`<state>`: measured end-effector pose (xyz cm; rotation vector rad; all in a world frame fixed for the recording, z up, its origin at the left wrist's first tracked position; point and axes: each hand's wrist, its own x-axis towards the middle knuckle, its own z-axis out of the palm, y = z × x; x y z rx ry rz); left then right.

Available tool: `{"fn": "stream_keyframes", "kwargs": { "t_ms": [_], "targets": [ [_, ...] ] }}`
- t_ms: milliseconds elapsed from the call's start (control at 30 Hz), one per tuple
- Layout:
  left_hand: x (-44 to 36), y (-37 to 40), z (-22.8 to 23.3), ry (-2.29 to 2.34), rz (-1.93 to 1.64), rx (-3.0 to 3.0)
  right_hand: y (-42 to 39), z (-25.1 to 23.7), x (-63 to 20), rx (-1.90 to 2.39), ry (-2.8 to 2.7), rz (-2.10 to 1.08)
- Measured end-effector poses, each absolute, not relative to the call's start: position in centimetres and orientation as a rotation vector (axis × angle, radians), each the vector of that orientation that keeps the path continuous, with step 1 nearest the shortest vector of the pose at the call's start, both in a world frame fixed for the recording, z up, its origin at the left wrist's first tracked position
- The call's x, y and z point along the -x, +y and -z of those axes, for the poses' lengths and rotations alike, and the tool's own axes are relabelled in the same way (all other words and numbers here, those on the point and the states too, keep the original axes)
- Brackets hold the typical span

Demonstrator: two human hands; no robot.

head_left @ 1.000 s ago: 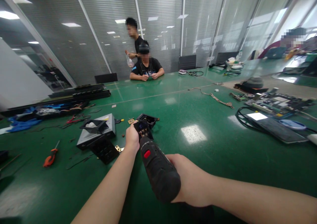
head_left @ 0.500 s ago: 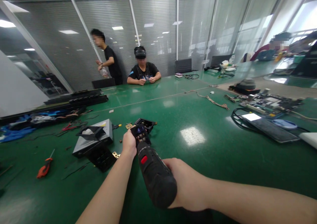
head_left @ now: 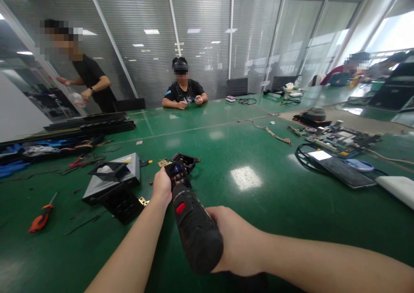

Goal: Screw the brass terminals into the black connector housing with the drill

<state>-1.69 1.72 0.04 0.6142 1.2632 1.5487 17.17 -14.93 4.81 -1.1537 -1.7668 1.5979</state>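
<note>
My right hand is wrapped round the grip of a black cordless drill with a red button on top. The drill points away from me, its front end at a small black housing. Fingers of my left hand hold that housing from its left side; metal parts show inside it. Just behind lies another open black housing. A brass-coloured plate is beside it. The drill hides its own bit tip and part of the housing.
To the left are a grey metal box, a black bracket and an orange-handled screwdriver. Circuit boards and a dark tablet-like slab lie right. A person sits across the green table; another person stands left.
The view has shifted slightly, moving table items left in the picture. The standing person has moved left. My hands keep hold of the drill and the housing.
</note>
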Motion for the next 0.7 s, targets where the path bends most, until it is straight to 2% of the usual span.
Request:
{"fn": "stream_keyframes", "kwargs": {
  "t_ms": [700],
  "targets": [
    [2.4,2.8,1.5,1.232,-1.580,-0.624,-15.0,-4.6,-17.1,1.123,-1.725,-1.626]
  ]
}}
